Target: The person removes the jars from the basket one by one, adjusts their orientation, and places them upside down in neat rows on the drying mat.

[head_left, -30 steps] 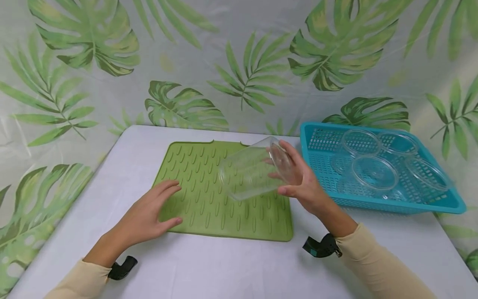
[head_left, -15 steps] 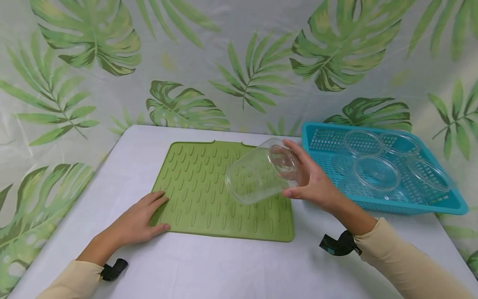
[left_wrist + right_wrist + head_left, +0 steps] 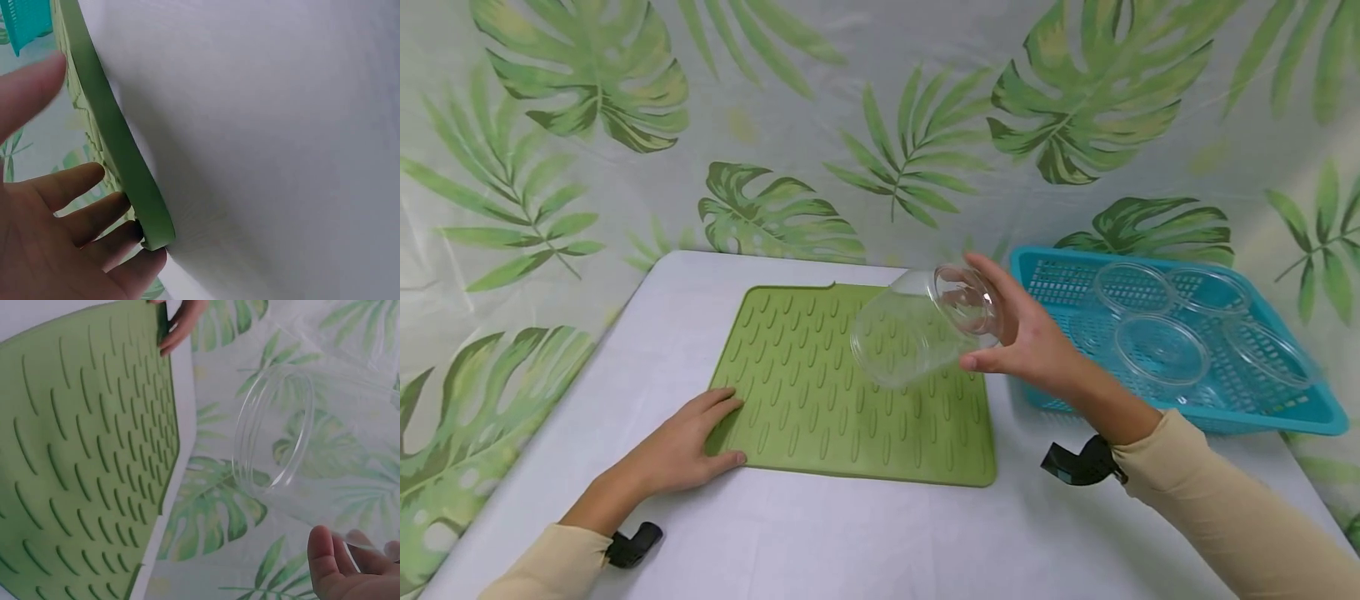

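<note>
Thumb and fingers of the right hand (image 3: 1030,346) grip a clear jar (image 3: 898,337) near one end, the thumb on the near side and a finger along the far side. The jar is tilted in the air over the far right part of a green mat (image 3: 850,437), its ringed rim pointing left and down, away from the palm; the right wrist view shows it apart from the mat. The left hand (image 3: 681,446) is well apart from the right and holds nothing: its fingers lie relaxed against the left edge of the mat near the closest corner, and the thumb reaches the near edge. Whether any fingertip goes under the mat, I cannot tell.

Black wrist devices (image 3: 634,546) sit on both wrists, just beyond the cuffs of beige sleeves (image 3: 1217,504). The mat lies flat, with rows of raised, elongated ridges. To its right, near the right forearm, stands a blue perforated basket (image 3: 1180,415) holding four clear containers (image 3: 1161,350); their round rims show, and the rightmost leans. Mat and basket both rest on a white-covered table (image 3: 850,542). Behind it hangs a pale backdrop (image 3: 910,150) printed with green leaves.
</note>
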The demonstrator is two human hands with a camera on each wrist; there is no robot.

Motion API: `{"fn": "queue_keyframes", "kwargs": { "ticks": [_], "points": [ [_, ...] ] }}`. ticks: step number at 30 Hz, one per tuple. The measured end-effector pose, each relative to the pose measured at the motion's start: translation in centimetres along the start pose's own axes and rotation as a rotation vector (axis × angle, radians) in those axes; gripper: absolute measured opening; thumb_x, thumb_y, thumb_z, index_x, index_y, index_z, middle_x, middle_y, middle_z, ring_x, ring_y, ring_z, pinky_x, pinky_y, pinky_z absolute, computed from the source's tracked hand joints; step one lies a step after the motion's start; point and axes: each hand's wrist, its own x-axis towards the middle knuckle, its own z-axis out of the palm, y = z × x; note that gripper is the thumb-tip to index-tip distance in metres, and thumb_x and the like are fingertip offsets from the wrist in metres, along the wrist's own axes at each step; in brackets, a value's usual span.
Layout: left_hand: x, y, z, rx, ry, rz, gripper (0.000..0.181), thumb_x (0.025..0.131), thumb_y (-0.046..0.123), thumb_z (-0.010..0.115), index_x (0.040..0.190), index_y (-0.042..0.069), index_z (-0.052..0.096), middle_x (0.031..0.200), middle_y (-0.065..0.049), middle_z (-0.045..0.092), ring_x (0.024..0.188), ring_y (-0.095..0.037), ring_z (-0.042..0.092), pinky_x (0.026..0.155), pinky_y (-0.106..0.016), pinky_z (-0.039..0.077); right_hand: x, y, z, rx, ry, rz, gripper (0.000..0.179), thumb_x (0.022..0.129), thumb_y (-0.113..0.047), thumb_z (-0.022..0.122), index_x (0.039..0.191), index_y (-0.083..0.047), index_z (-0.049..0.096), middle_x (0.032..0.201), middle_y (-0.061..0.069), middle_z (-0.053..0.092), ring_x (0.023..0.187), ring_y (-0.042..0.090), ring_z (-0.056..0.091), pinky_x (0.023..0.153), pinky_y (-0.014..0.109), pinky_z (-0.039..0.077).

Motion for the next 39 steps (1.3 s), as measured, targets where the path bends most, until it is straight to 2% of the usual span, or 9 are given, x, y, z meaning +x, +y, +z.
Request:
{"fn": "queue_keyframes", "kwargs": {
  "ticks": [7,10,17,20,33,39],
  "points": [
    [0.0,0.5,-0.3,0.023,0.006,0.014,0.073,0.084,0.033,0.077,0.140,-0.005,0.050,0.148,-0.026,0.045,0.137,-0.047,0.042,0.109,-0.060,0.041,1.8,-0.4,0.2,-0.106,-0.011,0.050,0.100,0.084,-0.009,0.078,0.160,-0.017,0.013,0.163,0.012,0.029,0.142,0.032,0.040,0.099,0.018,0.049],
    [0.0,0.4,-0.3,0.017,-0.009,0.013,0.072,0.085,0.033,0.077,0.140,-0.005,0.050,0.149,-0.027,0.043,0.138,-0.048,0.041,0.109,-0.061,0.041,2.4,-0.5,0.3,-0.122,-0.027,0.075,0.102,0.083,-0.010,0.079,0.160,-0.018,0.012,0.163,0.009,0.030,0.142,0.030,0.040,0.099,0.020,0.050],
    [-0.1,0.3,-0.3,0.014,-0.026,0.010,0.074,0.085,0.034,0.076,0.141,-0.005,0.049,0.149,-0.028,0.042,0.138,-0.048,0.041,0.108,-0.060,0.041,3.8,-0.6,0.8,-0.153,-0.053,0.117,0.105,0.082,-0.008,0.080,0.160,-0.022,0.011,0.163,0.004,0.030,0.145,0.028,0.039,0.108,0.048,0.047],
    [-0.1,0.4,-0.4,0.006,-0.028,0.007,0.074,0.085,0.034,0.076,0.141,-0.005,0.048,0.149,-0.028,0.042,0.138,-0.048,0.041,0.108,-0.060,0.041,4.5,-0.5,1.2,-0.165,-0.061,0.129,0.106,0.082,-0.008,0.080,0.160,-0.022,0.010,0.163,0.004,0.030,0.145,0.028,0.039,0.111,0.053,0.044],
    [0.2,0.4,-0.3,-0.031,-0.048,0.002,0.076,0.085,0.030,0.077,0.144,-0.004,0.045,0.150,-0.029,0.039,0.139,-0.049,0.038,0.109,-0.061,0.040,6.7,0.3,2.0,-0.260,-0.091,0.198,0.109,0.079,-0.024,0.085,0.160,-0.024,0.012,0.163,0.001,0.028,0.143,0.025,0.041,0.108,0.052,0.044],
    [0.1,0.2,-0.3,-0.035,-0.047,-0.001,0.075,0.085,0.029,0.078,0.144,-0.005,0.045,0.150,-0.029,0.039,0.139,-0.049,0.038,0.108,-0.061,0.040,8.4,0.9,2.6,-0.251,-0.088,0.234,0.108,0.079,-0.021,0.084,0.160,-0.021,0.013,0.164,0.001,0.025,0.144,0.024,0.041,0.109,0.051,0.044]
  ]
}}
